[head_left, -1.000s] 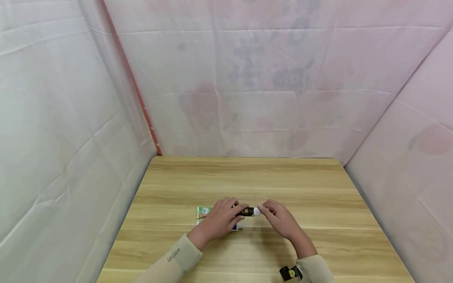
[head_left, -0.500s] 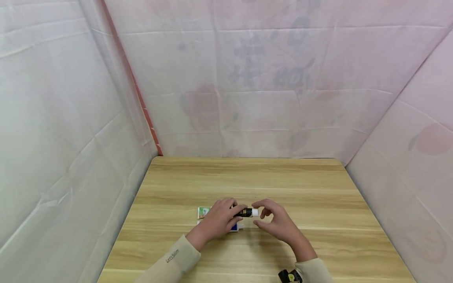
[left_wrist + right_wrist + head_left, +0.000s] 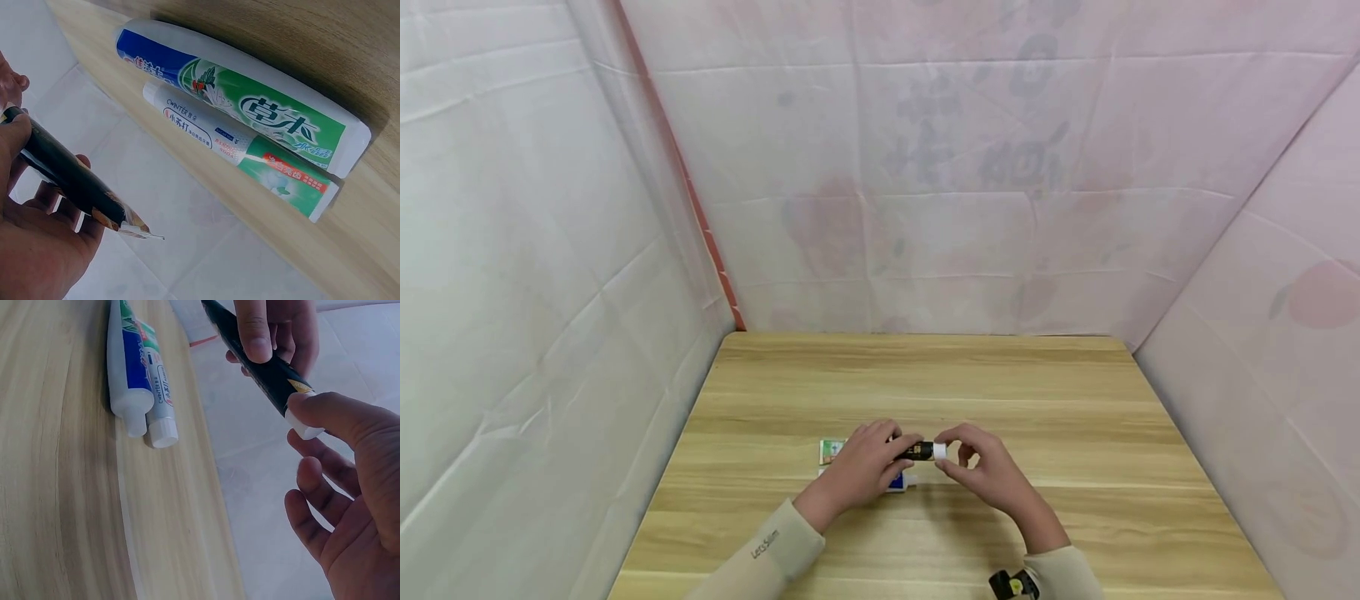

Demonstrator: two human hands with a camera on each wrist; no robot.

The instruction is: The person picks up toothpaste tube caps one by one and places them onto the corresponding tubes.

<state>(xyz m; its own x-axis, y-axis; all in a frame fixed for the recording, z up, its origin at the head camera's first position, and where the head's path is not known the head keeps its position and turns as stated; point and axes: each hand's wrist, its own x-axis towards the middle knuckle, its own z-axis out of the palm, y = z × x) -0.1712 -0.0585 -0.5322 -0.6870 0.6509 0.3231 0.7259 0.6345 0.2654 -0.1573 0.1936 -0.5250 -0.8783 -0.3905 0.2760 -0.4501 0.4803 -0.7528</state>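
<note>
A black toothpaste tube with a white cap is held above the table. My left hand grips its body, thumb on one side and fingers curled on the other. The thumb and index finger of my right hand pinch the white cap, while its other fingers stay loosely bent. Below lie two more tubes side by side: a larger blue and green toothpaste tube and a slimmer white and green toothpaste tube. In the head view my left hand partly covers both of them.
The wood-grain table extends around the hands. Pale printed sheets hang as walls behind it and at both sides. A black device is strapped at the right wrist.
The right hand's fingers moved off the cap, spread apart beside it, then closed on it again. The left hand and the black tube have stayed nearly still.
</note>
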